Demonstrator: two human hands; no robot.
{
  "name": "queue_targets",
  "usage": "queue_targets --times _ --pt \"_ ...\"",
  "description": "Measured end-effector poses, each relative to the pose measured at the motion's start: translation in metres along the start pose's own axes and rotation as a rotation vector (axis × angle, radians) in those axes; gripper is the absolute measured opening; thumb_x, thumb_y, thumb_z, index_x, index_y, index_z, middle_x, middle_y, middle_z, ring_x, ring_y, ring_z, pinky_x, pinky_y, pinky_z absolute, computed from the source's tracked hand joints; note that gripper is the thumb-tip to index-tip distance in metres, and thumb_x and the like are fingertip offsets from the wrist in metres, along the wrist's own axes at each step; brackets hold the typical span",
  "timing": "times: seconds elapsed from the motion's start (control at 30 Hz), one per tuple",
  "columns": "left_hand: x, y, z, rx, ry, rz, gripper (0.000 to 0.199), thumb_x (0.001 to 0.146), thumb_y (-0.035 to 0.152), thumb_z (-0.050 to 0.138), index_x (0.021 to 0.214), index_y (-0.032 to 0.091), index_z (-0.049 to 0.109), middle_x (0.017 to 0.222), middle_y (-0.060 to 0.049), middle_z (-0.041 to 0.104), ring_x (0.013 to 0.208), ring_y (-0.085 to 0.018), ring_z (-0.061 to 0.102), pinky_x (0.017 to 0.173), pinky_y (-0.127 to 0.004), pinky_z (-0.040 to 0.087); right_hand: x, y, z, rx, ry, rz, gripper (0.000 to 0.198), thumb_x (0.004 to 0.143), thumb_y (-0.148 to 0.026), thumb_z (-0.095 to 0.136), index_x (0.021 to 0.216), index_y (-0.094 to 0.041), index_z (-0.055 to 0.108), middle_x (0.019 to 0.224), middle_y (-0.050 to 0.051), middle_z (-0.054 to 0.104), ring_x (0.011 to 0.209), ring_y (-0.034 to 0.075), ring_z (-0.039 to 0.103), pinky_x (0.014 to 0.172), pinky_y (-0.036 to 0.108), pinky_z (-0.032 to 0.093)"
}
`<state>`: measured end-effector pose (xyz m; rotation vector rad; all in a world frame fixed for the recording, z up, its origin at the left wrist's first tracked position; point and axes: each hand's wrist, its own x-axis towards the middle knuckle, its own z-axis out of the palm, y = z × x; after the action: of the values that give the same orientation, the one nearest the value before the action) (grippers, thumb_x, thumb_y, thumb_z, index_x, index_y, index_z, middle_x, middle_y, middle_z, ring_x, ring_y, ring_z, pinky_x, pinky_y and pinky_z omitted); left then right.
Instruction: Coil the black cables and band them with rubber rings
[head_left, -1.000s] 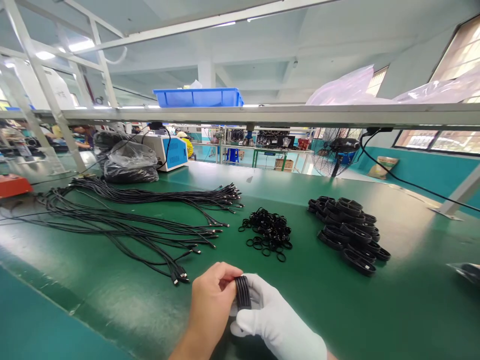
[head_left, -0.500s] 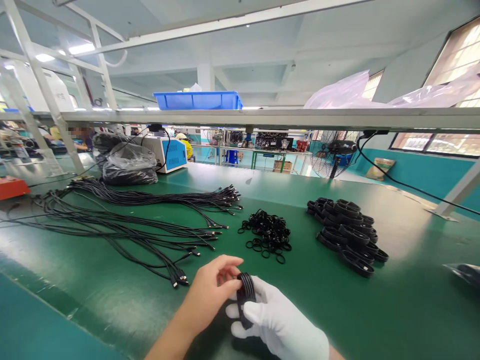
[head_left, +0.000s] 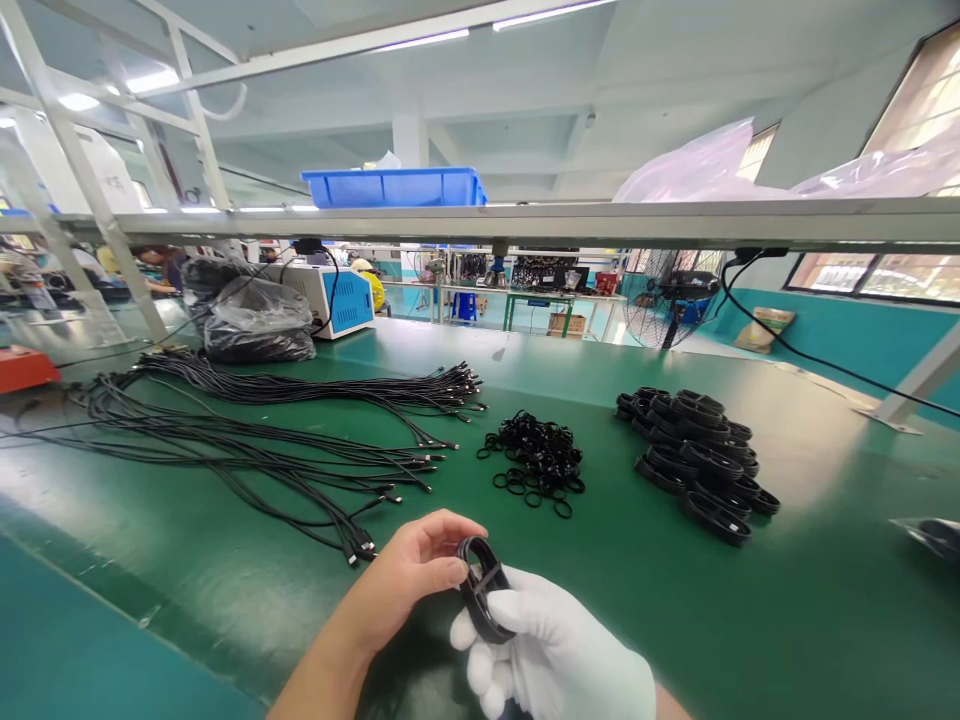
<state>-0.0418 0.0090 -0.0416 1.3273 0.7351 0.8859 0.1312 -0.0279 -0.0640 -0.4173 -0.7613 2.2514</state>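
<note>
Low in the middle of the view, a coiled black cable (head_left: 474, 598) is held between my two hands. The white-gloved right hand (head_left: 551, 635) grips its lower end with the thumb in front. My bare left hand (head_left: 412, 570) pinches the upper left edge between thumb and fingers, the fingertips partly hidden behind the coil. A narrow dark band crosses the coil's opening. Just beyond the hands lies a heap of small black rubber rings (head_left: 536, 450). To the left, loose black cables (head_left: 300, 455) stretch across the green table. A stack of coiled cables (head_left: 705, 450) sits to the right.
A shelf (head_left: 525, 222) spans above the table (head_left: 600, 600), carrying a blue bin (head_left: 394, 188) and a pink plastic bag (head_left: 690, 170). Further back stand a blue-and-white machine (head_left: 337, 300) and a black-filled clear bag (head_left: 259, 325). Another plastic bag (head_left: 930, 538) lies at the right edge.
The coil has turned so its open loop and the band across it now show. Both hands keep hold of it. The camera view has shifted slightly.
</note>
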Motion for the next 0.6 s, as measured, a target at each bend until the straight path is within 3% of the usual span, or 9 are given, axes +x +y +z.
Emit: queue_targets --times 0.13,0.3,0.43,0.5,0.6 --pt "-0.001 -0.001 0.001 0.018 0.019 0.008 0.030 0.069 0.026 0.070 0.097 0.019 0.064 0.089 0.000 0.062 0.085 -0.015 0.055 0.076 -0.023 0.041 0.000 0.000 0.002 -0.060 0.032 -0.031 0.030 0.074 -0.035 0.061 0.092 -0.011 0.055 0.082 0.007 0.063 0.050 0.011 0.060 0.043 0.020 0.045" --pt "0.002 -0.001 0.007 0.159 0.122 0.009 0.026 0.073 0.029 0.065 0.098 0.020 0.065 0.094 -0.002 0.065 0.092 -0.019 0.057 0.084 -0.027 0.043 -0.002 -0.011 0.015 -0.349 0.255 -0.047 0.047 0.061 -0.032 0.069 0.101 -0.014 0.050 0.090 0.004 0.056 0.053 0.010 0.060 0.047 0.021 0.044" --pt "0.002 -0.001 0.006 0.196 0.360 0.015 0.036 0.082 0.046 0.052 0.102 0.020 0.065 0.100 -0.005 0.067 0.096 -0.021 0.060 0.089 -0.031 0.045 -0.003 -0.018 0.023 -0.416 0.324 -0.070 0.049 0.061 -0.034 0.065 0.104 -0.015 0.049 0.092 0.005 0.056 0.053 0.011 0.058 0.048 0.024 0.042" --pt "0.000 0.000 0.002 0.236 0.469 -0.006 0.039 0.081 0.050 0.051 0.100 0.019 0.065 0.097 -0.005 0.068 0.089 -0.020 0.061 0.085 -0.031 0.048 -0.003 -0.020 0.025 -0.516 0.430 -0.135 0.045 0.059 -0.025 0.065 0.101 -0.016 0.053 0.086 0.002 0.055 0.060 0.011 0.056 0.053 0.024 0.042" --pt "0.000 -0.002 -0.005 0.278 0.525 -0.038 0.041 0.078 0.053 0.054 0.095 0.018 0.066 0.094 -0.005 0.069 0.083 -0.021 0.061 0.080 -0.030 0.050 -0.003 -0.025 0.019 -0.705 0.631 -0.260 0.041 0.058 -0.014 0.062 0.098 -0.018 0.059 0.078 0.000 0.056 0.069 0.014 0.053 0.060 0.026 0.042"
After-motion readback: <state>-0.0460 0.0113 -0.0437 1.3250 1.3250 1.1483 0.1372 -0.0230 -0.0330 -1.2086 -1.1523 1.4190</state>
